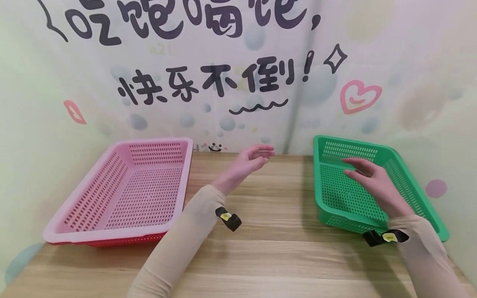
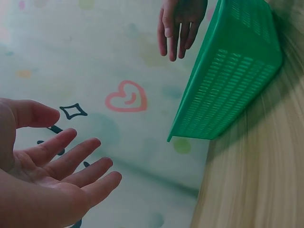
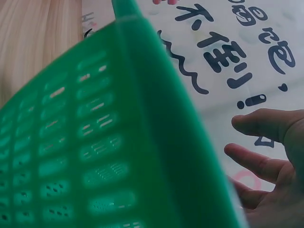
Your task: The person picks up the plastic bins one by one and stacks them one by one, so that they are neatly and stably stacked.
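My left hand (image 1: 247, 163) hovers over the wooden table between two baskets, its fingers loosely spread and nothing in them. The left wrist view shows the same hand (image 2: 61, 171) with palm and fingers bare. My right hand (image 1: 374, 184) hangs above the green plastic basket (image 1: 318, 182), fingers relaxed and holding nothing. In the right wrist view this hand (image 3: 273, 166) appears beyond the near rim of the green basket (image 3: 156, 118), apart from it. On the left stands a pink basket (image 1: 189, 165) with perforated walls; nothing lies in it.
A red rim or basket (image 1: 126, 241) shows beneath the pink one. The wood-grain table (image 1: 261, 256) runs back to a printed curtain (image 1: 238, 120) with black lettering and a pink heart. Both wrists wear black straps with cameras.
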Action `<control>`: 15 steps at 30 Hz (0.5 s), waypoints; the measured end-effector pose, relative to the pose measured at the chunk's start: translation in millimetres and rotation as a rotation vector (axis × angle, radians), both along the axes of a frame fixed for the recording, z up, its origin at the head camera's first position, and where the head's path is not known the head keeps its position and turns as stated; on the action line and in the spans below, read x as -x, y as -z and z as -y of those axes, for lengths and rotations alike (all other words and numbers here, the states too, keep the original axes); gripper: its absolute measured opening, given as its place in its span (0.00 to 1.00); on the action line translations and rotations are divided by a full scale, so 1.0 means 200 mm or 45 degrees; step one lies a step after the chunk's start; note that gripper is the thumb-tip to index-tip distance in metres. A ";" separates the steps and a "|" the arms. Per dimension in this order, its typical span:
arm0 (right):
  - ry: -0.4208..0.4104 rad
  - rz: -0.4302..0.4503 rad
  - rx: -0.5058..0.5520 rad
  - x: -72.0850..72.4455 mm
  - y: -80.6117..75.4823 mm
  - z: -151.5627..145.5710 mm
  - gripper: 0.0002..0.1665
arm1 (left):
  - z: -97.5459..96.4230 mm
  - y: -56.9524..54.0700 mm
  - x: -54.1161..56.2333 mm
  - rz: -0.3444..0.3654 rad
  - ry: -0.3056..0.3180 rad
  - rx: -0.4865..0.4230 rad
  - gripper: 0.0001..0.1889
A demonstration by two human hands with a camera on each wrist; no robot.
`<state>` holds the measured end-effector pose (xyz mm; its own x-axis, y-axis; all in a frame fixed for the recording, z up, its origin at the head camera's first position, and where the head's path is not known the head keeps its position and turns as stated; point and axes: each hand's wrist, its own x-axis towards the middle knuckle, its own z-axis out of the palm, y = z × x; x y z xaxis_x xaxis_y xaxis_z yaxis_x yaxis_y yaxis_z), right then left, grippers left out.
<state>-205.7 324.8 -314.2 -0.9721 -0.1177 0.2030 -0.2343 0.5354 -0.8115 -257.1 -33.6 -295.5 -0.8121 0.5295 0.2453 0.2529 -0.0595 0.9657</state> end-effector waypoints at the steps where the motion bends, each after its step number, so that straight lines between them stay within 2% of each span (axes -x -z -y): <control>1: 0.003 -0.006 -0.001 0.00 0.00 -0.01 0.30 | 0.00 0.01 0.00 0.014 -0.002 0.003 0.21; 7: 0.049 0.009 0.007 -0.03 0.02 -0.08 0.30 | -0.03 0.09 0.02 0.074 -0.026 0.028 0.22; 15: 0.079 -0.058 0.061 -0.07 0.03 -0.20 0.28 | -0.07 0.18 0.04 0.107 -0.036 0.038 0.22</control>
<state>-191.5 363.9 -320.7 -0.9669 -0.0463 0.2507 -0.2386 0.5111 -0.8257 -264.5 -19.2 -330.9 -0.8440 0.5119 0.1600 0.1719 -0.0244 0.9848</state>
